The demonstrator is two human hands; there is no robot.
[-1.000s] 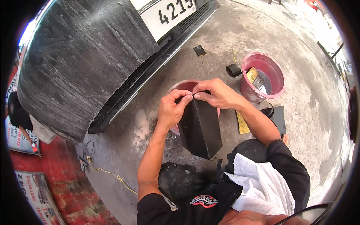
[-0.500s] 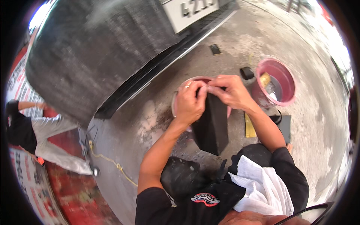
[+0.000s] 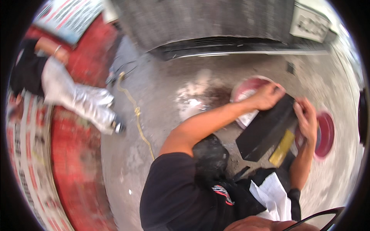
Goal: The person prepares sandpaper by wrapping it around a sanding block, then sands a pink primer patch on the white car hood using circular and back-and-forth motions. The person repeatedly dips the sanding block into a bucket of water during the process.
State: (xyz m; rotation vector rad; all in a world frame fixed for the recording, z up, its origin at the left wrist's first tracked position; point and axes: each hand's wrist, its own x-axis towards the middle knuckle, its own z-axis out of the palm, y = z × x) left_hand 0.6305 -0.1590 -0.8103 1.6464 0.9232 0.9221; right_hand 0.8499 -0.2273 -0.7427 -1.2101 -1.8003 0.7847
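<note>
Bucket (image 3: 250, 82) behind black sheet (image 3: 266, 133), contents blurred

L pink bucket (image 3: 245, 90) part-hidden behind blk sheet (image 3: 266, 129), lic. plate (image 3: 310, 24) blurred.

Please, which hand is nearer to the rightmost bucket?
Right: the right hand overlaps the bucket in view; the left hand is farther left, overlapping the other bucket.

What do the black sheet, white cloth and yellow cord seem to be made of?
Black sheet: perhaps sandpaper or stiff paper, given its flat faces and matt, dark surface.
White cloth: probably cotton, matt, judging by its loose folds.
Yellow cord: possibly synthetic fibre; it bends loosely, but blur hides finish.
</note>
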